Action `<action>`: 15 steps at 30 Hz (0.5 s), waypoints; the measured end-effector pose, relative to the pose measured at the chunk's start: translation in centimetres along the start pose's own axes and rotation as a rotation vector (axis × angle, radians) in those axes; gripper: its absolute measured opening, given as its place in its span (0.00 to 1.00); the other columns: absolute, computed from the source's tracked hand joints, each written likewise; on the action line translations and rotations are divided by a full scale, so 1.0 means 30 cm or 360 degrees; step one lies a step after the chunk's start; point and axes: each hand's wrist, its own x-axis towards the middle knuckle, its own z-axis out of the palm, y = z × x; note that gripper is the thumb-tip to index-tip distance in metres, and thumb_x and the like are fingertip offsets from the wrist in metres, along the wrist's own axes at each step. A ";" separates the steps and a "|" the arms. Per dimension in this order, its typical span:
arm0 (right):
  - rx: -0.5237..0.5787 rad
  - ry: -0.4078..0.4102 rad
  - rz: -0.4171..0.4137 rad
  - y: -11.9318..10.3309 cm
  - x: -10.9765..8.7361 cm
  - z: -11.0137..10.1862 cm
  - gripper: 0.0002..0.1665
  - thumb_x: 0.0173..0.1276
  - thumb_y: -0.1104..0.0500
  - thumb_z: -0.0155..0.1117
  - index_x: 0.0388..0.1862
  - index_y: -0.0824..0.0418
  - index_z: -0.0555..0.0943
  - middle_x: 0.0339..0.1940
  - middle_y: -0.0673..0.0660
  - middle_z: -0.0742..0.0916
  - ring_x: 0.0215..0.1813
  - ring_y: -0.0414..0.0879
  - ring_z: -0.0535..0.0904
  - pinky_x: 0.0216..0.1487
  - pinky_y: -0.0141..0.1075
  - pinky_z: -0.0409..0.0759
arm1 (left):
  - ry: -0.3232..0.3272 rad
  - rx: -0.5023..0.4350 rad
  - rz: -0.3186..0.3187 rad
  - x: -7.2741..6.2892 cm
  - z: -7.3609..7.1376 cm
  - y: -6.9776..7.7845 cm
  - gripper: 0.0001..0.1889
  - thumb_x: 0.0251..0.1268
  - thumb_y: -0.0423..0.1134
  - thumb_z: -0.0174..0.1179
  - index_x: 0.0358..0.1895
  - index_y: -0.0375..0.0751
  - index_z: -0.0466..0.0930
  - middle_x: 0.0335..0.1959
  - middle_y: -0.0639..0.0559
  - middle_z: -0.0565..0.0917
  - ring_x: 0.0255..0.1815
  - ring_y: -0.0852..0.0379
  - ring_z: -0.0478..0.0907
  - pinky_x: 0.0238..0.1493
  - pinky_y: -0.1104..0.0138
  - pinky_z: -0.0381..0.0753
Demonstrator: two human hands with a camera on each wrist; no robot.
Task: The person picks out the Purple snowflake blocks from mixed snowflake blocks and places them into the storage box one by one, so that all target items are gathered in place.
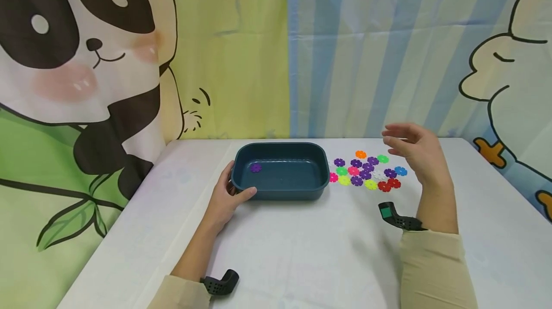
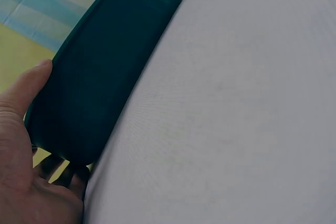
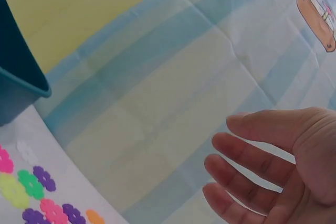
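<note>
A dark teal rectangular plastic box [image 1: 280,194] stands on the table with one purple flower-shaped piece [image 1: 256,167] inside it. My left hand [image 1: 227,195] holds the box at its near left corner, thumb on the front rim and fingers around the left end. The left wrist view shows the thumb on the box's side [image 2: 97,72]. Above the right part of the table hovers my right hand [image 1: 416,153], fingers loosely bent and holding nothing. In the right wrist view, a gap shows between the thumb and fingers of the right hand [image 3: 273,174].
Several colourful plastic flower pieces [image 1: 366,175] lie scattered right of the box, in purple, red, yellow, green, pink, orange, blue and white. A white cloth covers the table [image 1: 302,251]. Behind it hangs a printed curtain [image 1: 371,50].
</note>
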 end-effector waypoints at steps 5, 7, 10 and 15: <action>-0.0119 -0.0015 0.0054 0.024 0.002 -0.011 0.32 0.78 0.45 0.61 0.74 0.57 0.74 0.69 0.64 0.81 0.55 0.43 0.81 0.44 0.17 0.80 | 0.0001 -0.0002 -0.0006 -0.004 0.000 0.004 0.53 0.63 0.46 0.74 0.85 0.59 0.46 0.86 0.50 0.52 0.84 0.45 0.55 0.82 0.53 0.59; -0.0130 -0.0023 0.0070 0.032 0.003 -0.014 0.32 0.78 0.45 0.61 0.75 0.57 0.73 0.69 0.64 0.81 0.59 0.49 0.81 0.43 0.17 0.80 | 0.0000 -0.0007 0.0000 -0.005 -0.001 0.005 0.53 0.64 0.46 0.74 0.85 0.59 0.46 0.86 0.50 0.52 0.84 0.45 0.55 0.82 0.52 0.59; -0.0119 -0.0030 0.0102 0.051 0.006 -0.019 0.33 0.78 0.45 0.62 0.75 0.58 0.73 0.69 0.65 0.80 0.61 0.53 0.81 0.43 0.18 0.81 | -0.0005 -0.0012 0.0016 -0.006 -0.002 0.005 0.53 0.64 0.46 0.74 0.85 0.59 0.46 0.86 0.49 0.52 0.84 0.44 0.55 0.82 0.52 0.58; -0.0116 -0.0028 0.0195 0.108 0.014 -0.030 0.35 0.77 0.43 0.61 0.77 0.58 0.71 0.70 0.65 0.79 0.62 0.54 0.80 0.46 0.23 0.84 | -0.0019 -0.0023 0.0027 -0.009 -0.003 0.007 0.53 0.64 0.47 0.74 0.85 0.59 0.46 0.85 0.50 0.52 0.84 0.45 0.55 0.83 0.53 0.57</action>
